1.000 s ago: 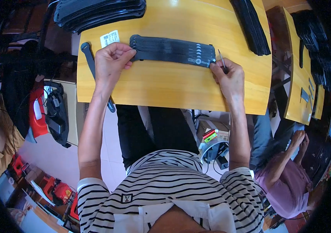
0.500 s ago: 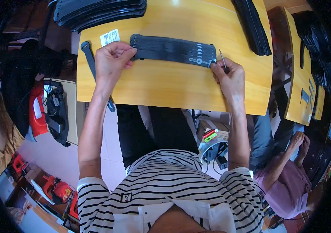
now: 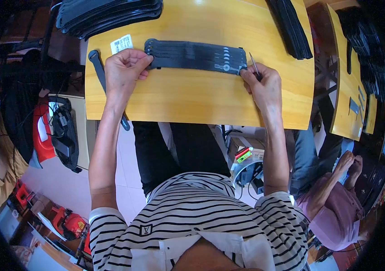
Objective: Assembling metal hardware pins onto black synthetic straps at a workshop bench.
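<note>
I see left fingers pinching black straps right of the white label, right fingers holding their farther end plus a pointed tool: best keep tension even, tip clear.

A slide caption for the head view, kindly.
Left hand at one end of black straps, right hand with pointed tool at the other.

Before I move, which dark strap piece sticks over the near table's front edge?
The single strap crossing under the left forearm; the strap row, left stack and right stack lie farther back.
</note>
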A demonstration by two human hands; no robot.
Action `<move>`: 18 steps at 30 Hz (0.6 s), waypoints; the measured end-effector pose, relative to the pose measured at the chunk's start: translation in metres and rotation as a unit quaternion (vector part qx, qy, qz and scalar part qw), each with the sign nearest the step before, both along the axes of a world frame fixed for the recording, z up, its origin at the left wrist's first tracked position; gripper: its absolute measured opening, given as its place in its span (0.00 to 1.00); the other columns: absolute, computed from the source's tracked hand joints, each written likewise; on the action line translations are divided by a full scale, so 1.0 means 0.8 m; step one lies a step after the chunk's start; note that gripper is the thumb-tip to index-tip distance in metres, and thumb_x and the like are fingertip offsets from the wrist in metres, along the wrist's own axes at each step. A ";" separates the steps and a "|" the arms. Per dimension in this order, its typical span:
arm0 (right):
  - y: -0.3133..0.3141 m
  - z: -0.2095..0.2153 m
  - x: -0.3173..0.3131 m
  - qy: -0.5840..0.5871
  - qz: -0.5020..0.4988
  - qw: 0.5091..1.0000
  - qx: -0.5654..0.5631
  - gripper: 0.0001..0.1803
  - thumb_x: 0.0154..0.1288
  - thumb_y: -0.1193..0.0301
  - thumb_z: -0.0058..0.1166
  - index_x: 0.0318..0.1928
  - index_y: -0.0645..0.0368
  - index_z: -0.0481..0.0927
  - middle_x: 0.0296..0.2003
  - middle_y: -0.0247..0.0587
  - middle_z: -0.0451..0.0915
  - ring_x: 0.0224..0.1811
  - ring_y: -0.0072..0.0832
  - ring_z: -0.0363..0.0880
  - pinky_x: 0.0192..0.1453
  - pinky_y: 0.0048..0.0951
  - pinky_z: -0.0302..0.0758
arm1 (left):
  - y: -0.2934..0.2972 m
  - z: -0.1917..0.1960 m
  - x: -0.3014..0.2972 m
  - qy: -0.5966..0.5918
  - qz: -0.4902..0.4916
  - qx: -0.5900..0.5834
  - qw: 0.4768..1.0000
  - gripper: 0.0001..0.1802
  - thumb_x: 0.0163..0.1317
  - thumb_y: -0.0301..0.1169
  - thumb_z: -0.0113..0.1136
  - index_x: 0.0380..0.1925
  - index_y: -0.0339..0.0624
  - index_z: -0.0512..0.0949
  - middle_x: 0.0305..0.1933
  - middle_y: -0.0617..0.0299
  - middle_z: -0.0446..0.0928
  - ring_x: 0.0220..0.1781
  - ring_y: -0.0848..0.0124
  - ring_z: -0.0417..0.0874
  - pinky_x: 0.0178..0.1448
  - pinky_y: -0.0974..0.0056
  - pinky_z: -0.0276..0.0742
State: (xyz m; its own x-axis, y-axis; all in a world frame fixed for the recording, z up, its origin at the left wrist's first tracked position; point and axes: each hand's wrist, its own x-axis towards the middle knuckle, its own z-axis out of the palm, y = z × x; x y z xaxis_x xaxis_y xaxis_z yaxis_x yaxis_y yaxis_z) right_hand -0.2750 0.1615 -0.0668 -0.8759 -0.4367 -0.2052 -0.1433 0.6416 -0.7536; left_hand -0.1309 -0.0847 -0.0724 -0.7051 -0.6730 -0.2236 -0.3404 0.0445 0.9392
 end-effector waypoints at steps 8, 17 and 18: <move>-0.001 -0.006 -0.004 0.003 -0.007 1.000 0.001 0.11 0.51 0.69 0.56 0.20 0.64 0.74 0.10 0.42 0.68 0.13 0.27 0.66 0.21 0.31 0.63 | 0.001 0.004 -0.007 -0.031 0.004 -0.016 0.999 0.04 0.50 0.24 0.64 0.23 0.36 0.77 0.19 0.65 0.75 0.17 0.81 0.73 0.21 0.78 0.70; -0.002 -0.008 -0.005 0.026 -0.012 0.999 0.031 0.11 0.49 0.67 0.55 0.21 0.63 0.74 0.13 0.47 0.70 0.17 0.39 0.71 0.26 0.37 0.67 | 0.000 0.006 -0.009 -0.034 0.001 -0.017 0.999 0.07 0.48 0.24 0.64 0.19 0.36 0.75 0.17 0.64 0.74 0.14 0.81 0.71 0.18 0.77 0.67; -0.002 -0.008 -0.005 0.020 -0.014 0.999 0.025 0.11 0.49 0.67 0.56 0.21 0.62 0.74 0.13 0.47 0.70 0.17 0.39 0.71 0.27 0.38 0.67 | -0.001 0.004 -0.009 -0.046 -0.003 -0.032 0.998 0.08 0.48 0.24 0.65 0.18 0.36 0.75 0.16 0.64 0.74 0.14 0.81 0.71 0.18 0.76 0.66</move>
State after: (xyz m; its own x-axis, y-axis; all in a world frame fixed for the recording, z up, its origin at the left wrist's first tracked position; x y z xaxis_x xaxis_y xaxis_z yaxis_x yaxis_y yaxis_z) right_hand -0.2790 0.1597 -0.0731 -0.8952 -0.4025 -0.1911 -0.1539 0.6819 -0.7151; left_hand -0.1382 -0.0856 -0.0693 -0.6872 -0.6843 -0.2440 -0.4243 0.1053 0.8994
